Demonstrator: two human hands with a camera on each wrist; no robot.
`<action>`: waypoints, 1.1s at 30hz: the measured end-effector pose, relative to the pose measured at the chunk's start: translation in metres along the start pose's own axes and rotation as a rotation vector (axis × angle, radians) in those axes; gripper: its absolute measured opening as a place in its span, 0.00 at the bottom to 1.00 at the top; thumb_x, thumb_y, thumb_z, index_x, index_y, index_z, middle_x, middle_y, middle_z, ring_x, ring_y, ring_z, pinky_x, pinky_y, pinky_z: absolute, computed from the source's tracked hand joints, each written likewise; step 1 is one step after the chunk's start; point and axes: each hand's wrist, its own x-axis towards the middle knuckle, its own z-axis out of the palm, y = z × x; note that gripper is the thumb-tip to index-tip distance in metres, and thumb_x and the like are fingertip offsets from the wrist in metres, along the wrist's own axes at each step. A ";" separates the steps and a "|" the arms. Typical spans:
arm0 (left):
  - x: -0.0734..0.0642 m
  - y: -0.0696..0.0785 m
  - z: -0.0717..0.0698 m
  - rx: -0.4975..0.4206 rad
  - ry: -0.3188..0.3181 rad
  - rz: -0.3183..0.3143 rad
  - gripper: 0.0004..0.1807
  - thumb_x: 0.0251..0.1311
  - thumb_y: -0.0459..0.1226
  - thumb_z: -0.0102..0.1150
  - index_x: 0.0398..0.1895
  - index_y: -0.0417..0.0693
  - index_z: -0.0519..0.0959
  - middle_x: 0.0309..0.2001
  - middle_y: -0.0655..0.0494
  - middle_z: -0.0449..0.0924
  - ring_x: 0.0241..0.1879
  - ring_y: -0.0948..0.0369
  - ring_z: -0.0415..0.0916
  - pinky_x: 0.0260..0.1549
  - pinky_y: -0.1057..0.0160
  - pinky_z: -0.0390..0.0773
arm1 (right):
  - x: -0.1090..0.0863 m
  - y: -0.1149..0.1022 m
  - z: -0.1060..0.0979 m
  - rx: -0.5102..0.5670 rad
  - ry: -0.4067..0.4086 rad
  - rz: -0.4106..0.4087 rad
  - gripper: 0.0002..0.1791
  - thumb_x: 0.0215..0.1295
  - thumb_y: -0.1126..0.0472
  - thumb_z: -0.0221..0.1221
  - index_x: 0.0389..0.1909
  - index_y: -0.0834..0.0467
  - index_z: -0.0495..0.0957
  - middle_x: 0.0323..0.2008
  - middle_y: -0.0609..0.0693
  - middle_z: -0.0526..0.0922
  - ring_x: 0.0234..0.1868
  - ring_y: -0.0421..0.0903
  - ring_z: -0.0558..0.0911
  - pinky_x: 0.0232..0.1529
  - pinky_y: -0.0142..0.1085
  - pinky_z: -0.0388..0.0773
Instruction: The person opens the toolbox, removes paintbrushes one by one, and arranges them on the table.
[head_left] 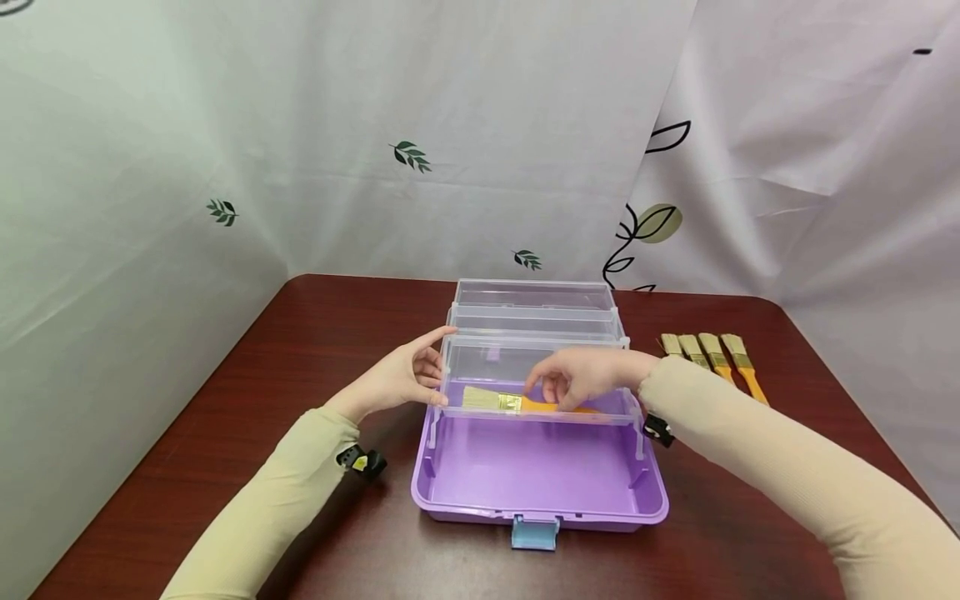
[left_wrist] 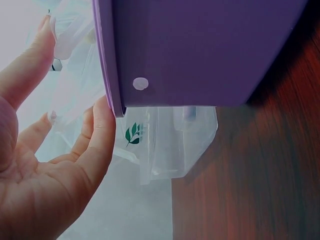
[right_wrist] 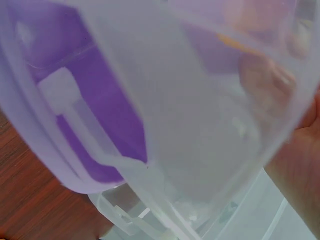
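A purple toolbox (head_left: 540,479) stands unlatched, its clear plastic trays fanned out behind the base. Inside the front clear tray (head_left: 480,362) lies a flat paintbrush (head_left: 510,403) with pale bristles, a gold ferrule and an orange handle. My right hand (head_left: 588,377) reaches down into this tray and pinches the handle; in the right wrist view the tray wall partly covers the fingers. At the tray's left end, my left hand (head_left: 397,375) holds the side between thumb and fingers. The left wrist view shows that hand (left_wrist: 55,170) beside the purple wall (left_wrist: 200,50).
Several more paintbrushes (head_left: 741,360) lie side by side on the dark red wooden table (head_left: 345,333), right of the box and partly behind my right sleeve. A pale blue latch (head_left: 535,533) hangs at the box front. White curtains (head_left: 480,100) with leaf prints surround the table.
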 end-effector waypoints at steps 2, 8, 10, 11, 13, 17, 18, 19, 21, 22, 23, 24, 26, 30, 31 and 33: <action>0.000 0.000 0.000 -0.003 -0.002 -0.001 0.56 0.41 0.29 0.75 0.73 0.50 0.51 0.42 0.43 0.70 0.41 0.57 0.74 0.46 0.62 0.78 | 0.000 0.000 0.000 -0.009 -0.005 -0.001 0.28 0.49 0.78 0.56 0.54 0.61 0.74 0.29 0.46 0.75 0.28 0.38 0.73 0.28 0.27 0.71; 0.000 -0.001 0.000 -0.004 -0.006 0.004 0.56 0.41 0.29 0.75 0.74 0.50 0.51 0.42 0.43 0.71 0.41 0.56 0.74 0.46 0.61 0.78 | 0.000 -0.004 -0.001 -0.052 -0.030 0.002 0.27 0.50 0.78 0.56 0.54 0.59 0.74 0.29 0.45 0.71 0.30 0.39 0.71 0.31 0.28 0.71; 0.000 -0.001 0.000 -0.003 -0.008 0.004 0.56 0.41 0.29 0.75 0.73 0.50 0.51 0.42 0.43 0.71 0.41 0.56 0.74 0.46 0.61 0.78 | 0.000 -0.005 -0.002 -0.074 -0.041 0.011 0.26 0.51 0.78 0.57 0.52 0.58 0.75 0.30 0.46 0.71 0.32 0.39 0.71 0.34 0.29 0.71; 0.000 -0.001 0.000 -0.001 -0.009 0.005 0.56 0.41 0.29 0.75 0.73 0.50 0.51 0.42 0.43 0.71 0.41 0.57 0.74 0.46 0.62 0.78 | 0.000 -0.005 -0.003 -0.084 -0.047 0.015 0.25 0.51 0.78 0.56 0.51 0.58 0.75 0.31 0.46 0.72 0.33 0.40 0.72 0.35 0.29 0.72; 0.001 0.000 0.000 -0.001 -0.009 0.005 0.56 0.41 0.30 0.75 0.73 0.51 0.52 0.42 0.44 0.71 0.41 0.57 0.74 0.45 0.63 0.78 | 0.000 -0.006 -0.004 -0.100 -0.053 0.029 0.23 0.50 0.78 0.57 0.48 0.58 0.76 0.32 0.46 0.73 0.36 0.40 0.73 0.39 0.30 0.74; 0.001 0.000 0.000 -0.006 -0.003 0.006 0.56 0.40 0.29 0.75 0.73 0.52 0.52 0.42 0.44 0.71 0.41 0.57 0.74 0.44 0.65 0.78 | 0.001 -0.010 -0.008 -0.120 -0.064 0.054 0.20 0.51 0.78 0.58 0.45 0.58 0.76 0.35 0.47 0.74 0.41 0.42 0.75 0.46 0.33 0.75; 0.001 0.000 0.000 -0.009 -0.003 0.008 0.56 0.40 0.29 0.75 0.73 0.52 0.52 0.42 0.44 0.71 0.41 0.57 0.74 0.44 0.65 0.78 | 0.001 -0.011 -0.009 -0.127 -0.068 0.060 0.20 0.52 0.78 0.58 0.45 0.58 0.76 0.35 0.47 0.74 0.41 0.42 0.75 0.47 0.33 0.75; 0.001 0.000 0.000 -0.009 -0.002 0.009 0.56 0.40 0.29 0.75 0.73 0.52 0.52 0.42 0.45 0.71 0.40 0.57 0.74 0.44 0.66 0.78 | 0.002 -0.012 -0.010 -0.132 -0.071 0.068 0.19 0.52 0.77 0.59 0.45 0.58 0.76 0.35 0.47 0.74 0.41 0.42 0.75 0.47 0.33 0.75; 0.001 -0.001 0.000 -0.010 -0.005 0.014 0.56 0.40 0.29 0.75 0.73 0.51 0.52 0.42 0.45 0.71 0.40 0.58 0.74 0.43 0.66 0.78 | 0.003 -0.014 -0.011 -0.143 -0.078 0.084 0.18 0.53 0.77 0.59 0.44 0.57 0.76 0.35 0.47 0.74 0.41 0.42 0.75 0.46 0.33 0.74; 0.001 -0.001 0.000 -0.011 -0.006 0.015 0.56 0.40 0.29 0.75 0.73 0.51 0.52 0.42 0.45 0.70 0.40 0.58 0.74 0.43 0.66 0.78 | 0.003 -0.014 -0.012 -0.151 -0.081 0.093 0.17 0.54 0.77 0.59 0.43 0.57 0.76 0.35 0.46 0.74 0.41 0.42 0.74 0.45 0.32 0.73; 0.001 -0.001 0.000 -0.009 -0.009 0.019 0.56 0.41 0.29 0.75 0.73 0.50 0.52 0.41 0.45 0.70 0.40 0.58 0.74 0.43 0.66 0.78 | 0.003 -0.014 -0.012 -0.159 -0.085 0.093 0.17 0.54 0.77 0.59 0.42 0.57 0.76 0.35 0.46 0.74 0.40 0.41 0.74 0.45 0.32 0.73; 0.001 -0.001 0.000 -0.012 -0.009 0.018 0.56 0.41 0.29 0.75 0.73 0.50 0.52 0.41 0.45 0.70 0.40 0.58 0.74 0.43 0.66 0.78 | 0.004 -0.014 -0.012 -0.162 -0.087 0.098 0.16 0.54 0.76 0.59 0.42 0.57 0.76 0.35 0.46 0.73 0.40 0.41 0.74 0.45 0.31 0.72; 0.001 -0.002 0.000 -0.013 -0.008 0.014 0.56 0.40 0.29 0.75 0.73 0.51 0.52 0.41 0.45 0.70 0.40 0.58 0.74 0.43 0.66 0.78 | 0.005 -0.014 -0.013 -0.155 -0.088 0.109 0.16 0.54 0.77 0.59 0.40 0.56 0.76 0.34 0.45 0.73 0.39 0.40 0.73 0.44 0.30 0.71; 0.002 -0.002 0.000 -0.009 -0.004 0.005 0.56 0.41 0.29 0.75 0.73 0.51 0.52 0.42 0.44 0.71 0.40 0.57 0.74 0.43 0.65 0.78 | 0.005 -0.011 -0.012 -0.104 -0.085 0.111 0.17 0.53 0.79 0.57 0.40 0.57 0.75 0.34 0.46 0.72 0.38 0.40 0.72 0.42 0.30 0.72; 0.002 -0.002 0.000 -0.006 -0.004 0.003 0.55 0.41 0.29 0.75 0.73 0.51 0.52 0.42 0.44 0.71 0.40 0.57 0.74 0.44 0.65 0.78 | 0.005 -0.009 -0.011 -0.081 -0.083 0.115 0.17 0.52 0.79 0.57 0.40 0.58 0.75 0.34 0.46 0.71 0.38 0.40 0.72 0.41 0.30 0.72; 0.001 -0.002 0.000 -0.001 -0.005 -0.001 0.55 0.41 0.29 0.74 0.73 0.51 0.52 0.42 0.44 0.71 0.40 0.57 0.74 0.44 0.65 0.78 | 0.005 -0.006 -0.010 -0.041 -0.077 0.117 0.18 0.52 0.80 0.56 0.40 0.58 0.74 0.34 0.46 0.71 0.38 0.41 0.72 0.40 0.29 0.72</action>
